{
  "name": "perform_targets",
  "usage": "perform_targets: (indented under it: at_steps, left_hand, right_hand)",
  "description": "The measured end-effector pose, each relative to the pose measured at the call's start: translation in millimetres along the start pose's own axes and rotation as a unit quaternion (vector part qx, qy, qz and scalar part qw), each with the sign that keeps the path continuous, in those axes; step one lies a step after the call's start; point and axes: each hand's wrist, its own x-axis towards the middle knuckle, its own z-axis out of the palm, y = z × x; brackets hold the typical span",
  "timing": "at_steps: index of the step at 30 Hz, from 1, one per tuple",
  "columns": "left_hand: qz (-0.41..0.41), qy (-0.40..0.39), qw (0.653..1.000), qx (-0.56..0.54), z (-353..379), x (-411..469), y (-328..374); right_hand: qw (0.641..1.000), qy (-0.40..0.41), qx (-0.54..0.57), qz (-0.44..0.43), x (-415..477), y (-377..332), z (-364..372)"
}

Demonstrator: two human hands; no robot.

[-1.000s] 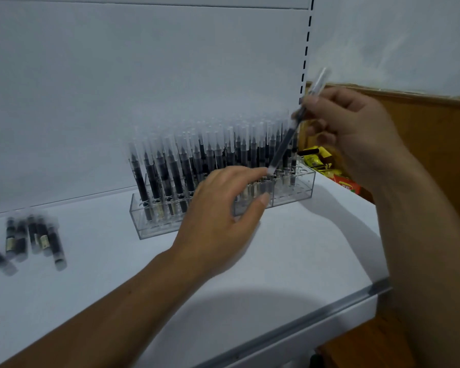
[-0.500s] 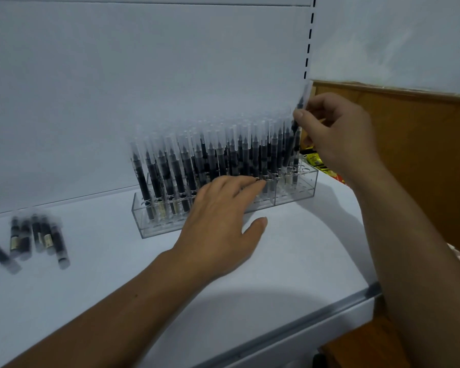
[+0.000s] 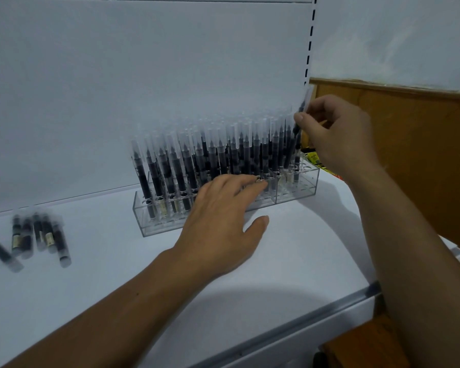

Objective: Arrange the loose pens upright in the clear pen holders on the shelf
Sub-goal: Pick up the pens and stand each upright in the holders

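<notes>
R hand (image 3: 337, 139) pinches pen (image 3: 306, 98); L hand (image 3: 223, 221) fingers (image 3: 241, 181) straight, touching holder (image 3: 298, 193); labels (image 3: 49, 238) unreadable.

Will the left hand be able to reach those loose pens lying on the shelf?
Probably yes. The left hand is open and holds nothing, and only bare shelf lies between it and the loose pens to its left.

The one view comes from the person's head, wide-angle, looking forward and down across the white shelf (image 3: 290, 266) from its near edge toward the back panel (image 3: 144, 75). It sits close. Both forearms (image 3: 112, 320) fill the near frame, the clear pen holders (image 3: 299, 188) stand centre, loose pens (image 3: 37, 235) lie far left, blurred, and a wooden panel (image 3: 422, 144) closes the right.
</notes>
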Motion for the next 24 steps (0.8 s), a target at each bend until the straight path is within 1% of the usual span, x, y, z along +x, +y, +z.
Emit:
perform_targets:
  at_steps: [3, 4, 8, 14, 16, 18, 20, 24]
  left_hand:
    - [0.000, 0.002, 1.000, 0.001, 0.3, 0.2, -0.5]
    - [0.000, 0.002, 1.000, 0.001, 0.5, 0.4, -0.8]
    - [0.004, 0.002, 1.000, 0.001, 1.0, 1.1, -1.5]
    - [0.003, 0.003, 1.000, -0.017, -0.6, 1.7, -1.7]
    - [-0.002, 0.032, 0.999, -0.035, -7.4, 3.6, -1.5]
    - [0.003, 0.068, 0.997, -0.036, -19.4, 6.1, -2.3]
    - [0.007, 0.088, 0.995, -0.040, -37.0, 6.0, -4.7]
    - [-0.009, 0.121, 0.992, -0.040, -76.0, -15.7, -26.0]
  right_hand:
    - [0.991, -0.109, -0.072, 0.017, -5.7, 3.8, 6.1]
    - [0.987, -0.133, -0.091, 0.023, -7.5, 5.1, 8.7]
    - [0.983, -0.135, -0.124, 0.030, -7.2, 6.1, 8.3]
    - [0.983, -0.137, -0.111, 0.058, -17.6, 6.1, 4.8]
    - [0.984, -0.117, -0.115, 0.063, -22.0, 2.4, -2.3]
    - [0.982, -0.117, -0.139, 0.058, -26.2, -5.4, -11.9]
    - [0.980, -0.130, -0.143, 0.047, -30.8, -15.8, -19.8]
    - [0.978, -0.182, -0.098, 0.009, -46.2, -50.1, -16.1]
